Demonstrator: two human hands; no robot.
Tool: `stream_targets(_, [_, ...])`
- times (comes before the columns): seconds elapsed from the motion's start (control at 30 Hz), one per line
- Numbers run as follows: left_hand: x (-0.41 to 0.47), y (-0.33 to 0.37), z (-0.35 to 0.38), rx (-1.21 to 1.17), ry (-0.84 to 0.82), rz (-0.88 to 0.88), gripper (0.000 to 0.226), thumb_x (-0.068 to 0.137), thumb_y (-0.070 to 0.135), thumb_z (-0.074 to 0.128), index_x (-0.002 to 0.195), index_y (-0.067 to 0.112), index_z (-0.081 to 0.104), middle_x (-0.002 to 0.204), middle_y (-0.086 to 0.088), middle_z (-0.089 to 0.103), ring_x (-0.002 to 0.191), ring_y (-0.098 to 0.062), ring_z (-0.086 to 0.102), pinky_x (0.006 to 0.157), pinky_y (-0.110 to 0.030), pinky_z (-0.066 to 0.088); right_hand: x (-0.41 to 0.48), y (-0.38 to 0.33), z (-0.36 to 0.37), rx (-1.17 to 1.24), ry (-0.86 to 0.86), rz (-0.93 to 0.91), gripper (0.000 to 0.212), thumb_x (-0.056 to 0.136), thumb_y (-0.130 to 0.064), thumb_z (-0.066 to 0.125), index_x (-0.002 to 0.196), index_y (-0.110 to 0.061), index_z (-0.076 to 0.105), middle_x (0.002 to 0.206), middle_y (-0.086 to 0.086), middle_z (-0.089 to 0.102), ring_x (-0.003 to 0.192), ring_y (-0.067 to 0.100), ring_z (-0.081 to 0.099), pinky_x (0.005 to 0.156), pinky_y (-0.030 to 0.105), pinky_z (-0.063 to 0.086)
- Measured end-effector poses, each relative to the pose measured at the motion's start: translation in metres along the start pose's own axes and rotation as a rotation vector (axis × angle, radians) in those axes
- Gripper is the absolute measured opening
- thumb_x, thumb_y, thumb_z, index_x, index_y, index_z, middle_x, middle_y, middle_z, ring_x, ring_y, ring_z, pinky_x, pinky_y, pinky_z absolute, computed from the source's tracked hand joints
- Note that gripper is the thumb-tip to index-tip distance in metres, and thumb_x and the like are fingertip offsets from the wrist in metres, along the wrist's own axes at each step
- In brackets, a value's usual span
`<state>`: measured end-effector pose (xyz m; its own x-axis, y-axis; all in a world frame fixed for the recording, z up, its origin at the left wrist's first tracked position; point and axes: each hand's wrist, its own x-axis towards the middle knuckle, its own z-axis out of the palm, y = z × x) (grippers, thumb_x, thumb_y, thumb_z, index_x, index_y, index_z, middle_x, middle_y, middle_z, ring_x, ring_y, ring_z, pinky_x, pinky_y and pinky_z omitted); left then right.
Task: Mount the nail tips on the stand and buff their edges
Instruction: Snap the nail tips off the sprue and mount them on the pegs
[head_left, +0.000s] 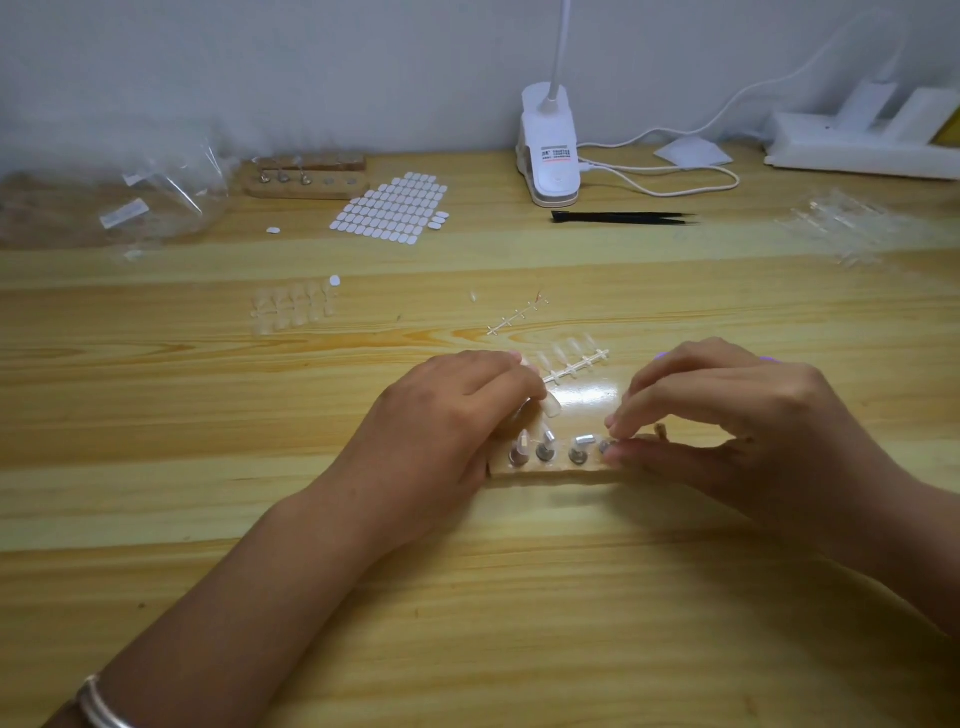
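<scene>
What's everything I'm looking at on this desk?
stand: one, wooden, under the hands
holders: four showing, silver, on that stand
tip: one, clear, in left fingers
tip strip: one, clear, behind the hands
loose tips: cluster, clear, left of centre
stickers: one sheet, white, back
other stands: two, wooden, back left
bag: one, clear, far left
lamp: one, white, back
tweezers: one, black, before lamp
power strip: one, white, back right
clear strips: several, clear, far right
bracelet: one, silver, left wrist
left hand: one, pinching the tip
right hand: one, pinching the rightmost holder
</scene>
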<state>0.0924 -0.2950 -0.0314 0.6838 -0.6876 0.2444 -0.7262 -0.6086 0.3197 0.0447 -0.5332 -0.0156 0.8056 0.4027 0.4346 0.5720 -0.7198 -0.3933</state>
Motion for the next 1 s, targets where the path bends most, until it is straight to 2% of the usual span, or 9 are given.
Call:
stream_targets(0.13, [0.0,0.001,0.0,-0.026,0.021,0.0,0.049,0.084,0.015,0.029,0.112,0.01,0.068,0.12,-0.004,0.068,0.118,-0.024,0.061,0.089,-0.043,0.052,-0.002,0.001,0.002,0.005,0.012,0.018,0.014,0.075,-0.029,0.081,0.08,-0.016,0.077,0.083,-0.001,0.07,0.082,0.022,0.067,0.069,0.044,0.057])
stream_targets(0.23, [-0.001,0.002,-0.001,-0.075,0.06,-0.012,0.048,0.083,0.015,0.031,0.112,0.009,0.069,0.12,-0.003,0.067,0.114,-0.025,0.062,0.089,-0.044,0.053,-0.002,0.001,-0.003,0.07,-0.002,0.065,0.025,0.076,-0.039,0.081,0.09,-0.019,0.078,0.092,-0.006,0.072,0.09,0.02,0.069,0.074,0.045,0.056])
stream_targets(0.33, [-0.001,0.002,-0.002,-0.156,0.12,-0.044,0.04,0.085,0.003,0.039,0.11,0.009,0.069,0.119,0.0,0.067,0.109,-0.023,0.063,0.085,-0.045,0.052,-0.001,0.005,-0.011,0.178,-0.015,0.158,0.017,0.086,-0.035,0.075,0.097,-0.022,0.077,0.097,-0.01,0.07,0.094,0.008,0.066,0.076,0.035,0.053])
stream_targets(0.4, [0.0,0.007,-0.005,-0.191,0.181,-0.069,0.036,0.084,0.003,0.042,0.106,0.009,0.07,0.114,0.001,0.067,0.104,-0.022,0.063,0.081,-0.043,0.051,0.0,0.007,-0.013,0.229,-0.048,0.209,0.014,0.092,-0.032,0.068,0.095,-0.021,0.078,0.098,-0.013,0.072,0.102,0.009,0.065,0.078,0.032,0.051])
stream_targets(0.47, [0.002,0.015,-0.007,-0.18,0.229,-0.08,0.034,0.084,0.007,0.042,0.101,0.008,0.071,0.107,0.0,0.068,0.098,-0.023,0.064,0.079,-0.043,0.051,0.001,0.008,-0.014,0.262,-0.081,0.243,0.02,0.086,-0.032,0.064,0.092,-0.02,0.078,0.098,-0.014,0.073,0.107,0.009,0.064,0.082,0.027,0.05])
stream_targets(0.6, [0.005,0.041,-0.006,-0.139,0.278,-0.106,0.024,0.084,0.024,0.052,0.091,0.014,0.072,0.091,0.003,0.069,0.088,-0.021,0.064,0.079,-0.038,0.048,0.001,0.007,-0.013,0.287,-0.122,0.288,0.007,0.081,-0.024,0.074,0.086,-0.023,0.078,0.099,-0.015,0.073,0.109,0.009,0.063,0.084,0.018,0.046])
stream_targets(0.7, [0.009,0.058,-0.001,-0.105,0.254,-0.141,0.02,0.081,0.038,0.063,0.088,0.021,0.072,0.086,0.007,0.068,0.086,-0.017,0.062,0.08,-0.032,0.042,0.0,0.006,-0.013,0.302,-0.116,0.301,0.008,0.078,-0.023,0.075,0.085,-0.024,0.078,0.099,-0.016,0.073,0.109,0.01,0.063,0.085,0.016,0.043])
stream_targets(0.83, [0.016,0.064,0.005,-0.103,0.226,-0.192,0.015,0.079,0.038,0.068,0.081,0.023,0.073,0.081,0.008,0.067,0.085,-0.017,0.062,0.083,-0.03,0.037,0.001,0.004,-0.011,0.342,-0.097,0.339,0.007,0.074,-0.026,0.075,0.081,-0.026,0.077,0.095,-0.018,0.073,0.105,0.008,0.065,0.083,0.015,0.042])
stream_targets(1.0, [0.017,0.064,0.007,-0.098,0.238,-0.206,0.013,0.077,0.036,0.071,0.076,0.024,0.075,0.074,0.008,0.067,0.078,-0.018,0.062,0.084,-0.033,0.038,0.002,0.003,-0.009,0.386,-0.086,0.38,0.004,0.072,-0.025,0.076,0.077,-0.026,0.076,0.089,-0.019,0.073,0.099,0.008,0.067,0.081,0.015,0.043])
